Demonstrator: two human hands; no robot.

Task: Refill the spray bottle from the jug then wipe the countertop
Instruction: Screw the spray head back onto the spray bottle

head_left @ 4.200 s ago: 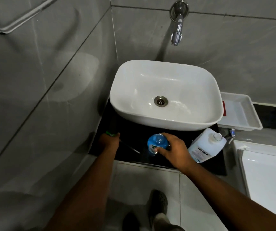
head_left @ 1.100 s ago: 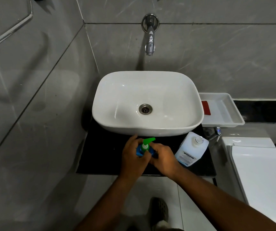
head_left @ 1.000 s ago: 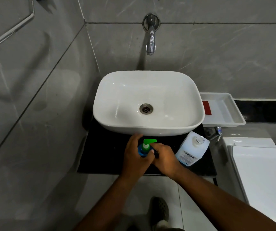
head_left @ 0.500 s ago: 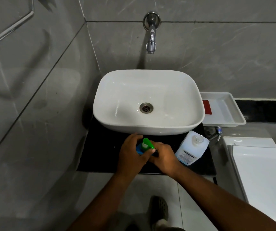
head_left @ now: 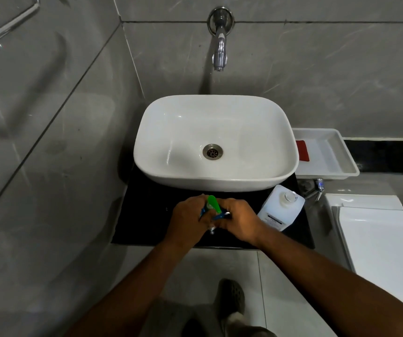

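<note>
Spray bottle (head_left: 216, 216) stood lower centre on black countertop (head_left: 144, 215), w/ left hand (head_left: 187, 218) & right hand (head_left: 240, 222) both clamped round it. Prob. light, slick plastic; grip body, not green trigger head (head_left: 213, 206).

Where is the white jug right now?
The white jug stands on the black countertop, right of the hands holding the spray bottle, in front of the sink's right corner.

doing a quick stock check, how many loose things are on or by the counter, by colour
white: 2, the jug and the tray
blue with green head: 1, the spray bottle, gripped between the left hand and the right hand
red: 1, a flat red item in the tray
total: 4
</note>
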